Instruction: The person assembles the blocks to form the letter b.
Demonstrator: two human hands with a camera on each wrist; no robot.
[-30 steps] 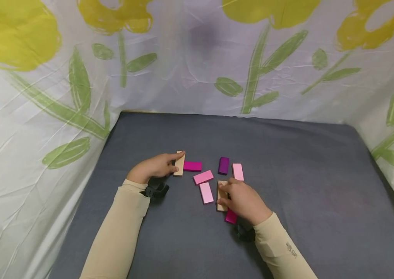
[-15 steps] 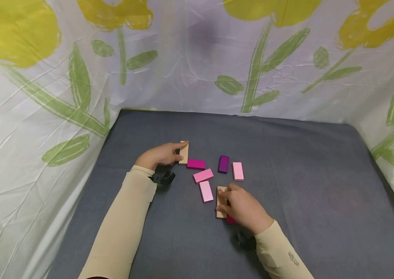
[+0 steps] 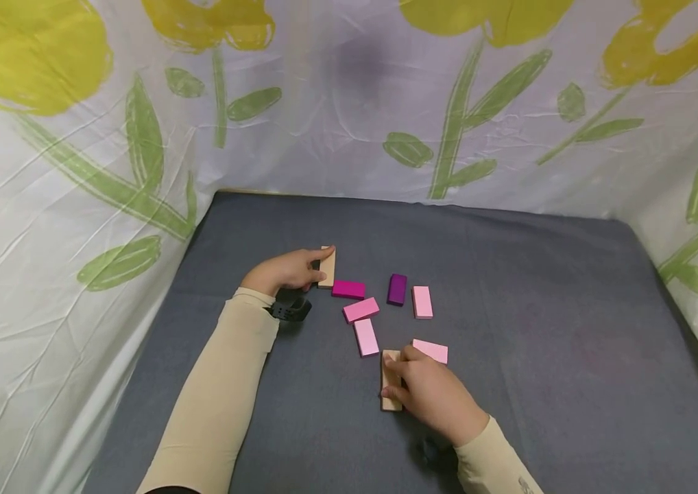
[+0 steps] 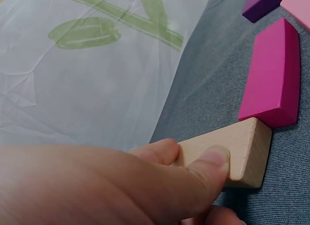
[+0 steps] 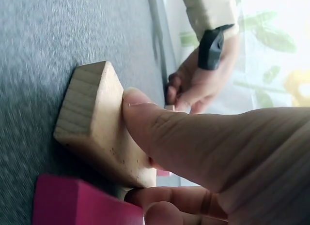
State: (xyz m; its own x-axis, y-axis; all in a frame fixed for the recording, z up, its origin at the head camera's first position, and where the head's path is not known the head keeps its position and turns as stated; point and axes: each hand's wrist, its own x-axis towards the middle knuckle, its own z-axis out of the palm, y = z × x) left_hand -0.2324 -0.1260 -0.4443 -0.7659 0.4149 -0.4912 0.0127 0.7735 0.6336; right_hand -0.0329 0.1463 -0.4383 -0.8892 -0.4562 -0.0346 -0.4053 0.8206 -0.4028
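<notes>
My left hand (image 3: 290, 269) pinches a plain wooden block (image 3: 328, 264) between thumb and fingers. In the left wrist view, the thumb lies on the broad face of that block (image 4: 213, 147), whose corner meets the end of a magenta block (image 4: 271, 72). Nearer to me, my right hand (image 3: 438, 394) grips a second plain wooden block (image 3: 391, 384), lying lengthwise toward me. The right wrist view has the thumb on that block's face (image 5: 118, 123), with another magenta block (image 5: 82, 203) close beside; the head view hides this one behind the hand. A light pink block (image 3: 430, 350) peeks out beyond the right knuckles.
Between the hands lie a pink block (image 3: 360, 310) and a light pink block (image 3: 366, 337), nearly end to side. Farther right are a purple block (image 3: 397, 289) and another light pink one (image 3: 422, 302). Grey cloth (image 3: 546, 357) covers the table; a flowered curtain (image 3: 337, 123) surrounds it.
The left hand and its wooden block have moved away from me and slightly right. The right hand has drawn its block toward me, uncovering a light pink block behind the knuckles.
</notes>
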